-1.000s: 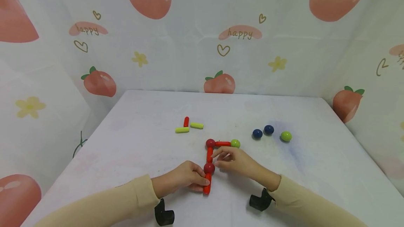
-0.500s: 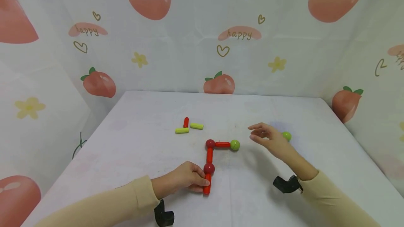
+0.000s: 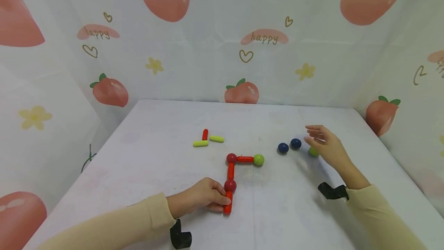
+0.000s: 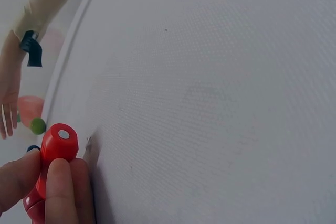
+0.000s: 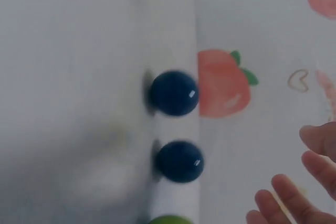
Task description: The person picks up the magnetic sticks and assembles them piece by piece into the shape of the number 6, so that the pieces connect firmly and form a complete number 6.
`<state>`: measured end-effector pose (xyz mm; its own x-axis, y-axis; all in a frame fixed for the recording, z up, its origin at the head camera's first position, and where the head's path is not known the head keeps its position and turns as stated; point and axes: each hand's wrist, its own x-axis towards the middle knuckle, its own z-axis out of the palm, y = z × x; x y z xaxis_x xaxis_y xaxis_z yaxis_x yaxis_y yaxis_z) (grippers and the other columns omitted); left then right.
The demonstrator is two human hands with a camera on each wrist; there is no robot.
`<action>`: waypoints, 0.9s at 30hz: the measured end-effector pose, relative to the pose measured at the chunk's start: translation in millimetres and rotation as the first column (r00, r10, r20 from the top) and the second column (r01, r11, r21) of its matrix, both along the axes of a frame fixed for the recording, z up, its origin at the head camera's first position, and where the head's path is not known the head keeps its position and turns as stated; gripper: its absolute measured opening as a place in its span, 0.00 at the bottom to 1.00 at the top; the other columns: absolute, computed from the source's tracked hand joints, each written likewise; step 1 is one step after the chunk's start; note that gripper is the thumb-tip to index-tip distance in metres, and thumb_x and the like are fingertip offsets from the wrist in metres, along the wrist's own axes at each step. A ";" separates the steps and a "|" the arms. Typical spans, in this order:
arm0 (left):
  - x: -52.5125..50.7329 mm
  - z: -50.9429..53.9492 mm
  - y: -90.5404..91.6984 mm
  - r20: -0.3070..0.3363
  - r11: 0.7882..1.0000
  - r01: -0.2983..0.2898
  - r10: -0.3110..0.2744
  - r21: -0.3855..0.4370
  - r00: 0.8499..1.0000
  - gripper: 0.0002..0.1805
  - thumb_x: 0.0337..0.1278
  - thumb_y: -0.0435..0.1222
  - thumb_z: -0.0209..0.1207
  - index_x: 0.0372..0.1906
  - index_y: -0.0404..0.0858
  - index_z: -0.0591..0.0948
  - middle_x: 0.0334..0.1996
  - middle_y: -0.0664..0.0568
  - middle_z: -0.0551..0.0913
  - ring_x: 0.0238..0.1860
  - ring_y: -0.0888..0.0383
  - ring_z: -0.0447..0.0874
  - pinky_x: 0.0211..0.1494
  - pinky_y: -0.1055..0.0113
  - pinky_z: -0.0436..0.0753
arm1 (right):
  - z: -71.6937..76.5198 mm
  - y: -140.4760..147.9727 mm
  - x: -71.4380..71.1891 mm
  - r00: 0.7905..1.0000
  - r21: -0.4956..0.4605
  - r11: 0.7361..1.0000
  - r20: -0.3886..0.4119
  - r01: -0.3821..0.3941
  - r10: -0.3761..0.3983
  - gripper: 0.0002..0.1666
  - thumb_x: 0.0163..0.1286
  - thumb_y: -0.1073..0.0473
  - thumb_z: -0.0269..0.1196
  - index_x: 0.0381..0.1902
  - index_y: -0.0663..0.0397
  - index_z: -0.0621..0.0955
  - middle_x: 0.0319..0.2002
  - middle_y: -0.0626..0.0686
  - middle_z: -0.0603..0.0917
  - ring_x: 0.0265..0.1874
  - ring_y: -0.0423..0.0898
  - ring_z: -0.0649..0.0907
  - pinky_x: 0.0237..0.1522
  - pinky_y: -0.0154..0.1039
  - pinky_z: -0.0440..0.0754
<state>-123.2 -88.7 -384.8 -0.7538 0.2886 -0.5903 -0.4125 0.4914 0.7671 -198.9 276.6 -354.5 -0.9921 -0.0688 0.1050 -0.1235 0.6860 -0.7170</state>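
Loose: 3 rods (image 3: 216, 139) | 2 blue balls (image 3: 283, 148) | green ball (image 3: 313, 152) partly behind right hand (image 3: 328, 146)

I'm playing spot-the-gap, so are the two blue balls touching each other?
Apart. The right wrist view shows it: a clear pale gap separates the upper blue ball from the lower blue ball.

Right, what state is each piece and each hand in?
Left hand: pinching the chain's near red rod.
Right hand: holding nothing.
Chain: joined, near end bare.
Two blue balls: loose, apart.
Lone green ball: loose, partly hidden in head view.
Three far rods: outside the chain.
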 end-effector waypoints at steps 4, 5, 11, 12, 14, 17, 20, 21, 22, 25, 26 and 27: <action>0.4 0.1 -0.4 -0.001 1.000 0.001 -0.001 0.005 1.000 0.12 0.48 0.35 0.67 0.37 0.35 0.79 0.30 0.49 0.83 0.26 0.62 0.83 0.32 0.73 0.81 | -8.9 10.4 -6.9 1.000 0.034 0.999 0.008 0.006 -0.006 0.32 0.69 0.48 0.56 0.64 0.59 0.65 0.63 0.68 0.69 0.63 0.65 0.68 0.61 0.61 0.65; 0.5 0.0 -0.4 -0.001 1.000 0.001 -0.001 0.007 1.000 0.12 0.48 0.34 0.67 0.37 0.34 0.79 0.30 0.49 0.83 0.26 0.62 0.83 0.32 0.73 0.81 | -11.0 12.5 -8.3 1.000 0.042 0.999 0.013 0.003 -0.003 0.32 0.68 0.48 0.57 0.64 0.59 0.65 0.63 0.68 0.68 0.63 0.65 0.67 0.62 0.60 0.65; 0.4 0.2 -1.1 0.001 1.000 0.008 -0.008 0.014 1.000 0.12 0.48 0.34 0.67 0.37 0.34 0.79 0.30 0.49 0.83 0.26 0.62 0.83 0.32 0.73 0.82 | -20.3 22.2 -13.8 0.994 0.088 0.996 0.105 -0.033 0.024 0.37 0.66 0.48 0.59 0.66 0.62 0.63 0.63 0.70 0.66 0.63 0.68 0.66 0.61 0.62 0.64; 0.3 0.2 -1.4 0.001 1.000 0.008 -0.008 0.015 1.000 0.12 0.48 0.34 0.67 0.38 0.34 0.79 0.30 0.49 0.83 0.26 0.62 0.83 0.32 0.73 0.81 | -21.6 23.6 -14.5 0.992 0.091 0.995 0.122 -0.045 0.034 0.37 0.66 0.48 0.59 0.66 0.62 0.63 0.63 0.71 0.66 0.63 0.68 0.66 0.60 0.63 0.65; 0.0 0.5 -1.5 0.003 1.000 0.009 -0.010 0.017 1.000 0.12 0.48 0.35 0.67 0.38 0.34 0.79 0.30 0.49 0.83 0.25 0.62 0.83 0.31 0.74 0.81 | -24.1 26.8 -15.3 0.987 0.102 0.992 0.149 -0.071 0.056 0.37 0.66 0.50 0.59 0.66 0.64 0.62 0.62 0.72 0.67 0.61 0.69 0.68 0.59 0.63 0.66; -0.2 0.6 -1.7 0.005 1.000 0.010 -0.010 0.021 1.000 0.12 0.48 0.34 0.67 0.38 0.34 0.79 0.30 0.49 0.83 0.25 0.62 0.83 0.31 0.74 0.81 | -27.8 30.8 -16.5 0.979 0.120 0.986 0.184 -0.114 0.091 0.36 0.65 0.53 0.60 0.64 0.67 0.63 0.61 0.73 0.68 0.60 0.70 0.69 0.57 0.63 0.68; -0.3 0.4 -1.9 0.006 1.000 0.009 -0.009 0.022 1.000 0.12 0.48 0.34 0.67 0.37 0.35 0.80 0.29 0.49 0.83 0.25 0.62 0.83 0.31 0.74 0.81 | -31.1 33.1 -17.4 0.973 0.143 0.981 0.206 -0.134 0.103 0.36 0.63 0.53 0.62 0.62 0.68 0.66 0.59 0.73 0.70 0.58 0.71 0.70 0.56 0.62 0.70; -0.4 0.2 -1.9 0.006 1.000 0.010 -0.010 0.022 1.000 0.12 0.48 0.34 0.67 0.37 0.35 0.80 0.29 0.49 0.83 0.25 0.62 0.83 0.31 0.74 0.81 | -31.8 33.4 -17.6 0.972 0.149 0.980 0.212 -0.135 0.101 0.35 0.63 0.53 0.62 0.61 0.69 0.66 0.59 0.73 0.70 0.58 0.70 0.70 0.56 0.62 0.70; -0.5 0.1 -1.9 0.006 1.000 0.010 -0.010 0.023 1.000 0.12 0.48 0.34 0.67 0.37 0.35 0.80 0.29 0.49 0.83 0.25 0.62 0.83 0.31 0.74 0.81 | -32.2 33.7 -17.6 0.971 0.155 0.979 0.217 -0.134 0.099 0.35 0.63 0.53 0.62 0.61 0.69 0.67 0.59 0.73 0.70 0.58 0.70 0.70 0.55 0.62 0.71; -0.7 -0.1 -2.1 0.005 1.000 0.010 -0.010 0.023 1.000 0.12 0.48 0.34 0.67 0.37 0.35 0.80 0.29 0.49 0.84 0.25 0.62 0.83 0.31 0.74 0.81 | -32.9 34.3 -17.8 0.970 0.169 0.976 0.222 -0.134 0.095 0.33 0.62 0.55 0.63 0.60 0.69 0.69 0.58 0.73 0.71 0.57 0.69 0.71 0.55 0.60 0.72; -0.8 -0.2 -2.1 0.005 1.000 0.010 -0.010 0.023 1.000 0.11 0.48 0.34 0.67 0.37 0.34 0.80 0.29 0.49 0.84 0.25 0.62 0.83 0.31 0.74 0.81 | -32.8 34.4 -17.7 0.970 0.175 0.976 0.224 -0.133 0.092 0.32 0.62 0.55 0.63 0.59 0.69 0.69 0.58 0.73 0.71 0.56 0.69 0.71 0.54 0.59 0.72; -0.9 -0.1 -2.2 0.004 1.000 0.010 -0.010 0.022 1.000 0.11 0.48 0.34 0.67 0.37 0.35 0.80 0.29 0.49 0.84 0.25 0.62 0.83 0.31 0.74 0.81 | -32.5 34.6 -17.5 0.970 0.179 0.975 0.227 -0.133 0.090 0.32 0.62 0.55 0.62 0.59 0.68 0.69 0.58 0.72 0.71 0.56 0.68 0.72 0.54 0.59 0.73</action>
<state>-124.0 -90.8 -385.0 -0.7481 0.3096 -0.5869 -0.4109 0.4783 0.7761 -216.4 311.1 -387.1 -0.9745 -0.1780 -0.1368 -0.0637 0.8035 -0.5919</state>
